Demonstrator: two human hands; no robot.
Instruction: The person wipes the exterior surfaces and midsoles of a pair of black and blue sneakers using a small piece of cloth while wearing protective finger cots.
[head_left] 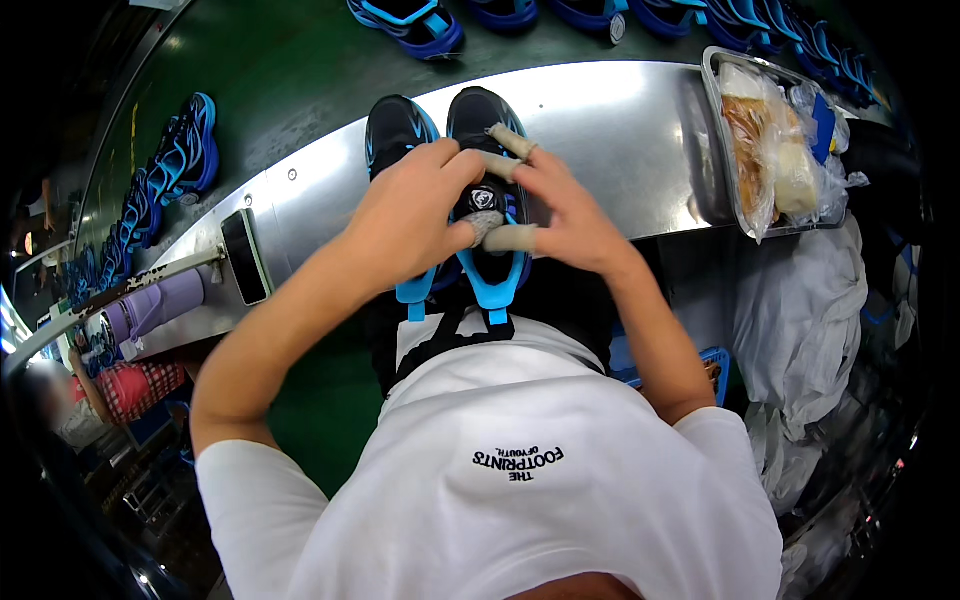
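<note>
A pair of black sneakers with blue trim stands on the steel bench edge in front of me, toes pointing away. Both my hands work at the tongue of the right-hand sneaker. My left hand is closed there, fingers curled over the upper and its covered thumb near a round black emblem. From the other side my right hand grips the same shoe, with beige covers on its thumb and fingers. The left-hand sneaker is beside it, untouched. Bright blue heel pull tabs face me.
A metal tray of plastic-wrapped items sits on the right. Leftward lie a phone and a purple tumbler. More sneakers line the green conveyor belt. White plastic bags hang at right; another person is far left.
</note>
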